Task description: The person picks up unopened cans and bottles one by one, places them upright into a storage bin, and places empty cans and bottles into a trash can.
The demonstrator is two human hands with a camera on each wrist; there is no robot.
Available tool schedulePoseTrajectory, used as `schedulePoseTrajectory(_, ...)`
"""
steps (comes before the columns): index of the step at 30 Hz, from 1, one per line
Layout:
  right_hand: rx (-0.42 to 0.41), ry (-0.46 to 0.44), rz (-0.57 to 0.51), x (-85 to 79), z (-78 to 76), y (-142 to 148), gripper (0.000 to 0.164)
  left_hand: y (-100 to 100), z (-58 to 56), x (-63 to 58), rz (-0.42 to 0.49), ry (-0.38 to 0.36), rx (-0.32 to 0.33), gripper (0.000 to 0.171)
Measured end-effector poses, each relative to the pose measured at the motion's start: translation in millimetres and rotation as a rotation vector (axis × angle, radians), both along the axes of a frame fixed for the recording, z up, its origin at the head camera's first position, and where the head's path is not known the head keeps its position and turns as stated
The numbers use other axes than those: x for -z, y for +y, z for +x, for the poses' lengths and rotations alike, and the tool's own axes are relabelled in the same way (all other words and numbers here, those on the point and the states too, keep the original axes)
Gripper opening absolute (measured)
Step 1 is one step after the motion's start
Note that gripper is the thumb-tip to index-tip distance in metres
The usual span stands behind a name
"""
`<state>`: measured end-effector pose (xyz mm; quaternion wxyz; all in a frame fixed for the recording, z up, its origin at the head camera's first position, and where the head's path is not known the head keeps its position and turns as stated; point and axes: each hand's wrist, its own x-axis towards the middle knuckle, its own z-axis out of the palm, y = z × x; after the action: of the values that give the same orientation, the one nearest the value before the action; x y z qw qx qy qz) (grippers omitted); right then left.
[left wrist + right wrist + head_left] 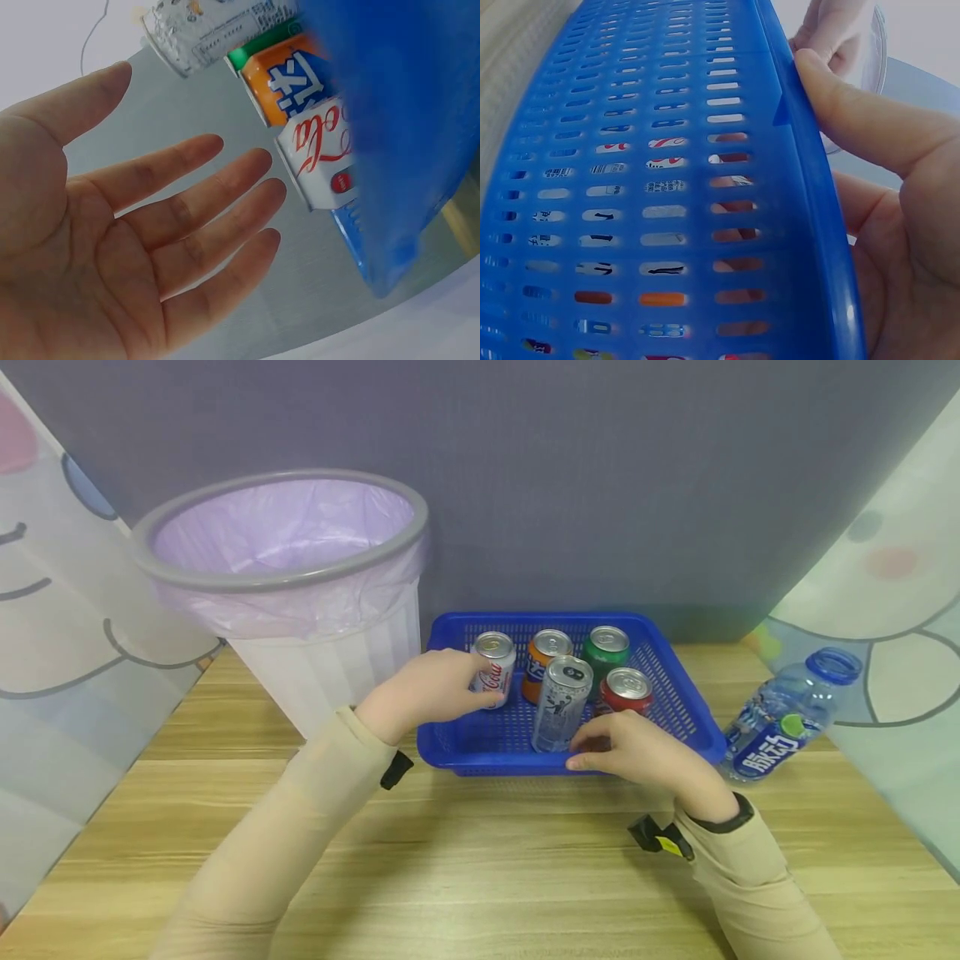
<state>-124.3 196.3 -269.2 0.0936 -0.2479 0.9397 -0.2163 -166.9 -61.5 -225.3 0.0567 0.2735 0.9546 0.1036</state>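
Observation:
Several drink cans stand in a blue plastic basket (442,735). My left hand (431,689) is beside the white Coca-Cola can (497,672) at the basket's left; in the left wrist view its fingers (202,225) are spread, with a gap to the cans. At the basket's front, my right hand (637,747) grips the rim, thumb (855,105) over the edge and fingers behind the slotted wall. Its fingertips are near a tall silver can (558,710) and a red can (628,687), which the hand partly hides. Behind are an orange can (534,681) and a green can (606,647).
A white bin (352,652) with a lilac liner stands left of the basket, its grey rim rising above it. A clear blue-tinted plastic bottle (787,718) leans at the basket's right. The wooden table (487,877) meets a grey panel (600,510) behind.

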Motion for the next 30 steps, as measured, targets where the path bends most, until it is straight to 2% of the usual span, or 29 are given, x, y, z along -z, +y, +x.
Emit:
schedulePoseTrajectory(5, 0.006, -0.006, -0.003, -0.1, 0.3, -1, 0.023, -8, 6.6, 11.9, 0.046, 0.02, 0.017, 0.033)
schedulePoseTrajectory(9, 0.008, -0.008, -0.003, 0.5, 0.0, -1, 0.024, -13, 11.6, 21.5, 0.109, 0.046, 0.026, 0.035)
schedulePoseTrajectory(19, 0.032, -0.017, 0.01, 3.1, -0.3, 0, 0.021, -25, 20.2, 44.4, 0.295, 0.206, 0.052, 0.023)
schedulePoseTrajectory(30, 0.019, -0.004, 0.002, 0.9, 1.5, 0, 0.024, -43, 33.0, 60.2, 0.331, 0.336, 0.073, 0.02)
